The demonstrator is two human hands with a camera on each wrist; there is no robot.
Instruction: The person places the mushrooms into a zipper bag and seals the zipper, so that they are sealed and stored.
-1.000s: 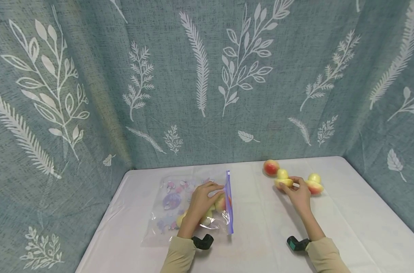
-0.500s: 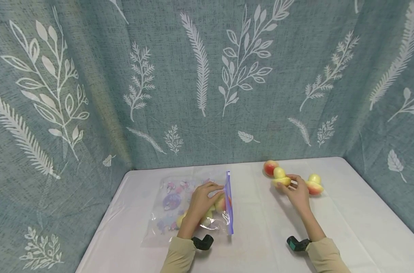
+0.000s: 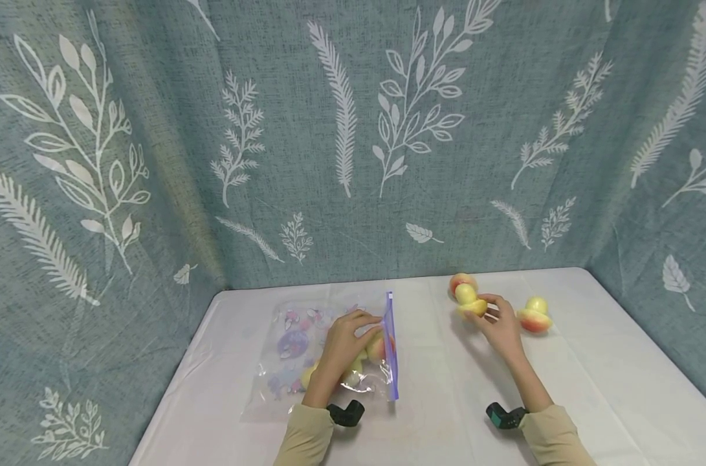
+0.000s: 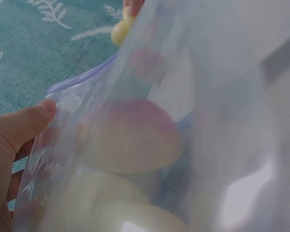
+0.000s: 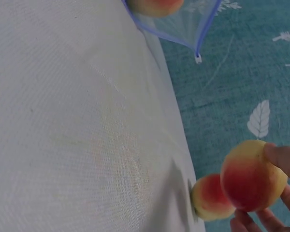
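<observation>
My left hand (image 3: 343,340) pinches the upper layer of a clear zip bag (image 3: 294,314) near its purple zip edge (image 4: 82,78). The bag lies flat-sided on the table, mouth facing right, with several peach-coloured pieces inside, blurred through the plastic. My right hand (image 3: 502,330) holds a toy peach half (image 3: 466,295) between thumb and fingers, its yellow knob up. From the right wrist view, that peach half (image 5: 251,176) shows a red and yellow rounded underside, raised off the table. Behind it sits another red-yellow peach (image 5: 210,197), partly covered.
Right of my right hand, one more peach half (image 3: 536,318) with a yellow knob stands on the white tablecloth (image 3: 434,414). A teal leaf-patterned curtain (image 3: 353,142) rises behind the table and along both sides. Each wrist carries a black camera (image 3: 347,413).
My right hand has shifted left and slightly back, carrying the peach half away from the one at right and in front of the rear peach. The left hand and bag stay put.
</observation>
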